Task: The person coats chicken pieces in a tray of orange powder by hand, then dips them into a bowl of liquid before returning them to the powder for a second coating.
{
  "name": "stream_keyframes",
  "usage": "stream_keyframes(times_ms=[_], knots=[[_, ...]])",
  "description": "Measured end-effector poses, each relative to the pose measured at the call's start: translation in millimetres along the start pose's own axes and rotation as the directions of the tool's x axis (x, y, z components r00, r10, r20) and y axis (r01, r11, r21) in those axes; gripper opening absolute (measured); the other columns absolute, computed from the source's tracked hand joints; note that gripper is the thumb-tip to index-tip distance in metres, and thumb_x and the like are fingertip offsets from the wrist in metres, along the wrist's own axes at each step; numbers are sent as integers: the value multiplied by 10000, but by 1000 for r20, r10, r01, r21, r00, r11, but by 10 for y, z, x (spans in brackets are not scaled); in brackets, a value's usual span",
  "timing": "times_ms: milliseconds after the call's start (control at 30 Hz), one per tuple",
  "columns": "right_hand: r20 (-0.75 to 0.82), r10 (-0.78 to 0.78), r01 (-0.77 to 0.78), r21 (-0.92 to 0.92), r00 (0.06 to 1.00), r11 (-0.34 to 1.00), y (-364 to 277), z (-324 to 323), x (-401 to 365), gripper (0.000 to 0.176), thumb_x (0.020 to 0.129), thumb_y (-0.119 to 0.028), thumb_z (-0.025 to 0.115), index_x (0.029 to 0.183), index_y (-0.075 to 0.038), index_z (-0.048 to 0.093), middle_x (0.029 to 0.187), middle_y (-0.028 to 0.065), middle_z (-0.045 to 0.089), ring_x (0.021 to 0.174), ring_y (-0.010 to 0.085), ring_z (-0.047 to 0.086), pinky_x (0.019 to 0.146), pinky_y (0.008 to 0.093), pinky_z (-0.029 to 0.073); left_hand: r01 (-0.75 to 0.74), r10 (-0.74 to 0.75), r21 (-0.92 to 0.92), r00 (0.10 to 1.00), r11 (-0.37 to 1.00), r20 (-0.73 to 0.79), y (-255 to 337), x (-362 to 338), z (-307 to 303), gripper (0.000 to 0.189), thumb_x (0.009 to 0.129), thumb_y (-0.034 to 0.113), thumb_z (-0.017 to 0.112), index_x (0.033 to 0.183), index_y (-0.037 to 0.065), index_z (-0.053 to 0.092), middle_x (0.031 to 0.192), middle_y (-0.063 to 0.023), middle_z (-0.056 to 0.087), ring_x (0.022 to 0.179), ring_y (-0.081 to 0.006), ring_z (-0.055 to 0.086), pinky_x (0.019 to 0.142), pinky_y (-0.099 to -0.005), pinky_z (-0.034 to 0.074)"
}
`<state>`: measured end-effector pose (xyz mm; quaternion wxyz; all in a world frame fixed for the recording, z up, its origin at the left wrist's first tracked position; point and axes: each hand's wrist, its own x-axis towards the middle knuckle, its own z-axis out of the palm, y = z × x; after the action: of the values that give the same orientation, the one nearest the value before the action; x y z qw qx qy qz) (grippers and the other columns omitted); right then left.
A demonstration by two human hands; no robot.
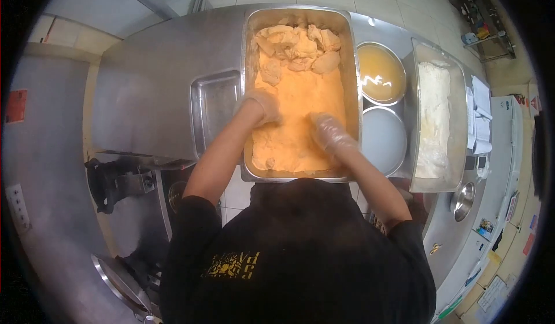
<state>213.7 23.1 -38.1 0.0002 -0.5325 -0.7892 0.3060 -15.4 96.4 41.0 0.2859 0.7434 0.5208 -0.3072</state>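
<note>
A deep steel pan (250, 52) holds a bed of orange powder (300, 95), with several coated meat pieces (289, 43) heaped at its far end. My left hand (265, 105), in a clear plastic glove, is down at the powder by the pan's left side; its fingertips are hidden and blurred. Toward the right side, my right hand (332, 132), gloved too, touches the powder with its fingers partly spread and their tips dusted over. I make out no piece in either hand.
Left of the pan lies a shallow steel tray (199, 113). To the right stand a round bowl of yellowish liquid (378, 72), a round pan of pale liquid (381, 139) and a long clear tub of white powder (433, 110). A metal bowl (462, 201) sits farther right.
</note>
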Motion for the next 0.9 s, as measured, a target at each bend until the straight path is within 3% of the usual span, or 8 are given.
stream_keyframes(times_ms=[133,233,367,467,533,633,767,900], knots=[[158,-63,61,19,985,998,-244,-261,-248,362,954,-323,662,1151,-20,682,1105,218,732,1058,418,692,938,503,546,-1,-34,-244,990,970,-139,-124,315,273,657,900,556,698,1316,47,696,1302,-222,711,1206,-365,684,1027,-443,529],[61,-42,45,-58,997,997,-233,-106,-294,424,944,-382,672,1170,-25,705,1083,227,742,1034,411,703,936,496,550,-25,-57,-305,964,952,-259,-89,333,332,694,901,569,718,1341,36,663,1272,-247,712,1188,-380,689,1016,-452,531],[153,142,-111,-198,978,974,-5,-132,-95,464,937,-418,675,1219,-51,705,1123,233,740,1062,398,705,955,480,547,-116,3,-376,958,919,-288,-197,441,438,709,866,606,714,1261,17,696,1277,-254,707,1197,-380,682,1016,-461,531],[74,197,-182,-166,978,969,38,-347,-127,436,918,-380,705,1210,-55,702,1108,220,747,1050,402,713,941,476,556,24,-226,-567,930,824,-289,-175,583,540,694,852,556,752,1288,21,673,1267,-251,710,1174,-388,687,995,-457,540],[-50,177,-175,46,983,983,-111,-362,-183,402,907,-367,716,1147,-46,736,1091,230,749,1030,404,720,927,469,563,22,-156,-528,965,849,-210,-46,440,381,699,835,542,796,1292,26,675,1276,-243,710,1211,-370,674,1005,-460,534],[1,169,-169,-62,986,984,-450,-401,-209,324,891,-318,717,1039,-35,773,1057,242,750,1011,410,730,905,472,574,-63,-53,-441,968,895,-246,-12,499,405,707,800,498,849,1292,24,668,1267,-244,709,1213,-370,669,1002,-460,531],[119,93,-60,-254,989,965,-143,41,-53,321,862,-300,722,1012,-20,768,1021,246,749,1020,414,724,906,487,569,-183,50,-344,931,921,-360,70,412,487,648,741,400,875,1249,43,689,1231,-217,726,1150,-381,689,983,-453,542],[107,93,-60,-276,990,959,-118,28,-141,331,863,-287,736,1034,-4,754,1006,249,748,1002,407,726,882,478,571,-122,43,-315,968,941,-246,147,347,361,744,707,334,909,1339,50,638,1251,-221,719,1167,-380,685,993,-445,542]])
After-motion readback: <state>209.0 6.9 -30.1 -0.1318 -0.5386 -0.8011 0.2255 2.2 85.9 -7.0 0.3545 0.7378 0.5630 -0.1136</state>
